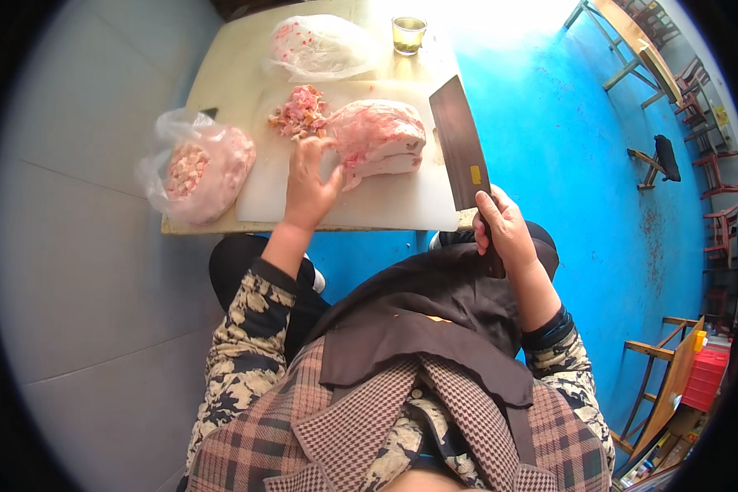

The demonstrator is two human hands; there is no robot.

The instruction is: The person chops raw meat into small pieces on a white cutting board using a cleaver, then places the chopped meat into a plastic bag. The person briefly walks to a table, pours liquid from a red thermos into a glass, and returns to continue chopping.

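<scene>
My right hand grips the dark handle of a broad cleaver. Its blade stands up beside the right edge of a white cutting board and bears a small yellow sticker. On the board lies a thick block of raw, fatty meat. My left hand is at the block's left side, thumb and fingers spread, the thumb close against the meat. Its fingertips reach the lower edge of a small heap of meat scraps; whether they touch any scrap is unclear.
Left of the board sits an open plastic bag holding diced meat. Toward the table's far side are another plastic bag and a glass of yellowish liquid. A grey wall runs along the left; stools and chairs stand on the blue floor.
</scene>
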